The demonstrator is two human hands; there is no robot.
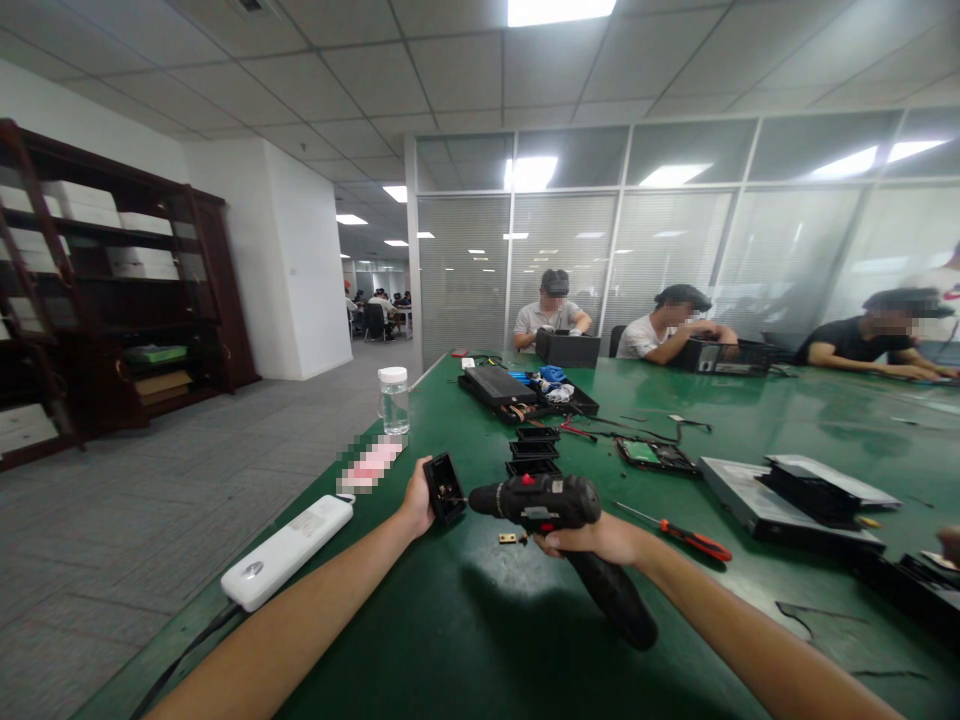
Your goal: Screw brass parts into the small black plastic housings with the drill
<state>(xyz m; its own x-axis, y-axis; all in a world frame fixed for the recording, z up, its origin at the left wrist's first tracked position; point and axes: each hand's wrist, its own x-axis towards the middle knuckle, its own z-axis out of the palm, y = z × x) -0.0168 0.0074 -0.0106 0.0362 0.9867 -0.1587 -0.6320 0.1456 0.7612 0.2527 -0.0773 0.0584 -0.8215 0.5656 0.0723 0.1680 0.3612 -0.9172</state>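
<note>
My left hand point(417, 502) is closed around a small black open-fronted box point(444, 492), tilted up off the table, with small brass-coloured parts inside. In my right hand point(604, 540) is a black cordless drill point(544, 500) with red buttons, its chuck turned left towards the box. The thin bit reaches the box's opening; whether it touches a screw, I cannot tell. Under the drill lies a small brass-coloured plate point(508, 538) beside a tiny dark piece. Beyond the drill, several similar black boxes point(533, 450) stand in a row.
An orange-handled screwdriver point(694, 540) and silver drives point(780, 500) lie right on the green table point(390, 640). A white power strip point(289, 550) and lidded jar point(394, 400) line the left edge. Opened equipment point(499, 388) sits further back. Several people work across the table.
</note>
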